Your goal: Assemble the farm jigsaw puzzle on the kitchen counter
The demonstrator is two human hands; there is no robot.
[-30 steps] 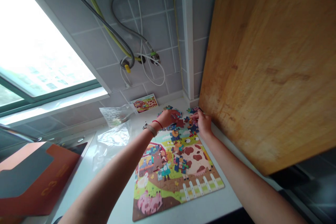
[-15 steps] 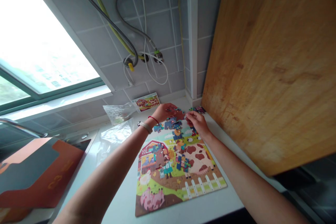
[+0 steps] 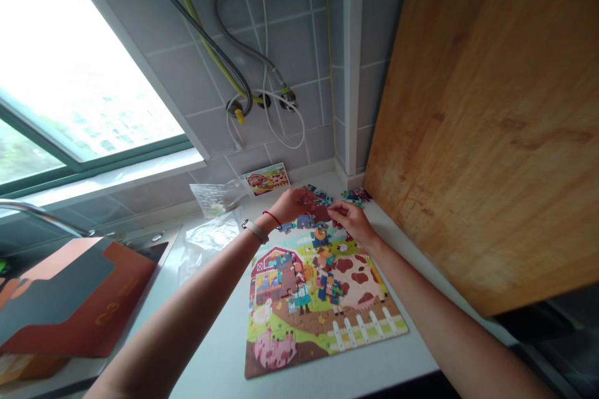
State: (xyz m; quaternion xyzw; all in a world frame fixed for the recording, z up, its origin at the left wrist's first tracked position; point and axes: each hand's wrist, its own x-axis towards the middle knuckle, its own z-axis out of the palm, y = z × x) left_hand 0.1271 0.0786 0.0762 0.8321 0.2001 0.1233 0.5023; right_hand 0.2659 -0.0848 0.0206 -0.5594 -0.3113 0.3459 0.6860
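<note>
Driving this remotely, I can't tell if left hand (image 3: 296,202) or right hand (image 3: 352,218) fingers grip anything; brown piece (image 3: 321,214) past farm jigsaw's (image 3: 322,318) 12 o'clock's probably light, stiff card, so pinch edges.

- Orange-red box (image 3: 127,283), far left: orange marking (image 3: 107,313) reads "C3" or "03", first character ambiguous; characters after it blurred.
- Puzzle (image 3: 322,324): white X in a square on the printed barn (image 3: 260,267), drawing rather than lettering.
- Picture card (image 3: 266,180) at wall: any print too small to read.
</note>
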